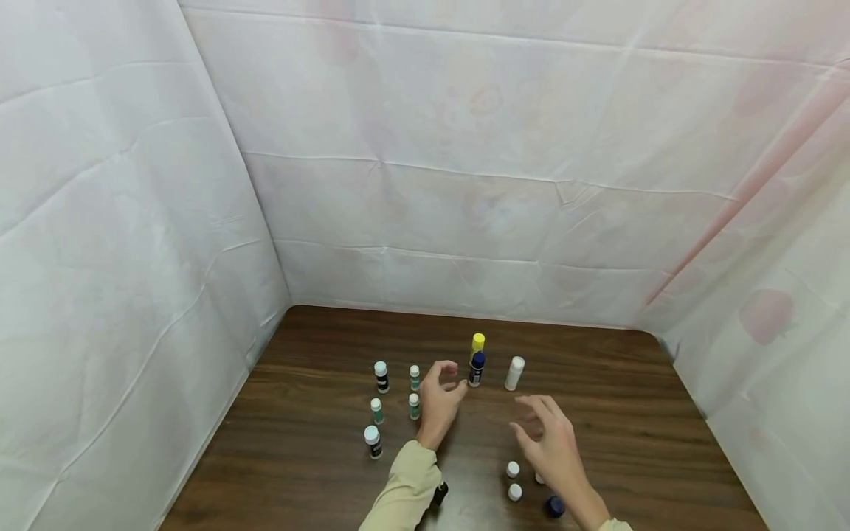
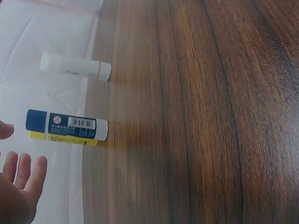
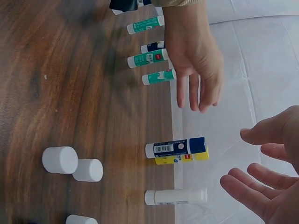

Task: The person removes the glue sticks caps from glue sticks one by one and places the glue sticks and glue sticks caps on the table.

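Note:
My left hand (image 1: 440, 402) hovers with loosely bent fingers between the green glue sticks and a navy glue stick (image 1: 476, 370), holding nothing. Right behind the navy one stands a yellow glue stick (image 1: 478, 342). To their right is a white glue stick (image 1: 514, 373), upright. My right hand (image 1: 553, 442), fingers apart and holding nothing, is in front of the white stick. In the right wrist view, a gap separates the right hand (image 3: 271, 172) from the navy stick (image 3: 173, 148) and the white stick (image 3: 175, 196).
Left of the left hand stand white-capped green sticks (image 1: 414, 406) and dark sticks (image 1: 373, 442). Near the right forearm are white caps (image 1: 513, 469), partly hidden, and a dark blue round piece (image 1: 555, 506). Pale cloth (image 1: 412, 206) hangs around the wooden table (image 1: 299, 413).

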